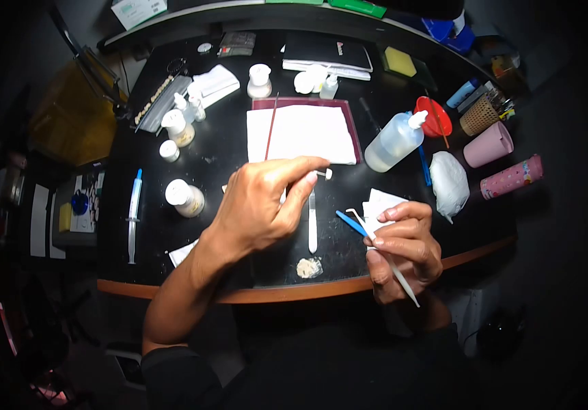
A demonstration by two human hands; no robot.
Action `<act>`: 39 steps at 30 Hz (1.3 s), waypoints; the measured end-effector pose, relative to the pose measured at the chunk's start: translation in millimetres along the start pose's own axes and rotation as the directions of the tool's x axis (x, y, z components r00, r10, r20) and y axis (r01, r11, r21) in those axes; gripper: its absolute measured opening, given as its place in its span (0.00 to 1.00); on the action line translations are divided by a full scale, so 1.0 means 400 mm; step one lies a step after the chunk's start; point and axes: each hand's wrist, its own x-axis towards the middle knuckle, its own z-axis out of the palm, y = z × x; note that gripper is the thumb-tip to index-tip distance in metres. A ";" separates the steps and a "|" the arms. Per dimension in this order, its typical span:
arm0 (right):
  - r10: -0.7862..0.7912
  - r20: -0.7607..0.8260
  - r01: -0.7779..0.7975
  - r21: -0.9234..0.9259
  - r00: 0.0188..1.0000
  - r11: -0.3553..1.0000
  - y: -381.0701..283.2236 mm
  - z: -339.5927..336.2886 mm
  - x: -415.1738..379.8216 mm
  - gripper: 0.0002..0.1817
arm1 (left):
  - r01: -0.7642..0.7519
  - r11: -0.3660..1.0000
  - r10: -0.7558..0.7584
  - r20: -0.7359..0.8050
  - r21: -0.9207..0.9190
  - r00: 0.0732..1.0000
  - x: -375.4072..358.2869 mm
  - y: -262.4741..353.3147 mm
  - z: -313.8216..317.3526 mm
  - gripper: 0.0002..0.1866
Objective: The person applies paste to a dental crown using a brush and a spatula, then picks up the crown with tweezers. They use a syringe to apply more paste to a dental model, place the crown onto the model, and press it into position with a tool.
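A small white piece (pixel 327 174) sits pinched between the thumb and forefinger tips of the person's left hand (pixel 263 208), held just above a black table (pixel 225 157). The left hand is closed tight on it, its other fingers curled under. Below and to the right, the right hand (pixel 403 249) is closed around a thin white instrument (pixel 384 254), gripped like a pen. The instrument's long axis runs diagonally, its hooked tip pointing up and left toward the small piece, its tail slanting down and right past the table's edge. The tip and the piece are near but apart; the right hand lies the nearer to the tip's path. A blue-handled tool (pixel 350 222) also crosses the right hand's fingers. Between the hands a white spatula (pixel 312 222) lies upright on the table, with a small pile of pale powder (pixel 309 267) below it. Farther back lie a white cloth (pixel 302 133), a clear squeeze bottle (pixel 395 141) and a white jar (pixel 184 197).
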 end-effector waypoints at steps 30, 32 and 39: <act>-0.013 -0.003 0.013 0.189 1.000 0.982 0.067 0.070 0.045 0.12 | 0.127 0.978 -0.104 0.141 -0.164 0.985 0.000 0.033 -0.001 0.15; 0.008 -0.017 -0.004 0.196 1.000 0.981 0.069 0.071 0.040 0.11 | 0.142 0.979 -0.122 0.140 -0.144 0.983 -0.002 0.034 0.000 0.15; 0.042 -0.031 -0.033 0.249 0.999 0.968 0.084 0.077 0.027 0.11 | 0.176 0.980 -0.162 0.144 -0.096 0.976 -0.008 0.033 0.005 0.15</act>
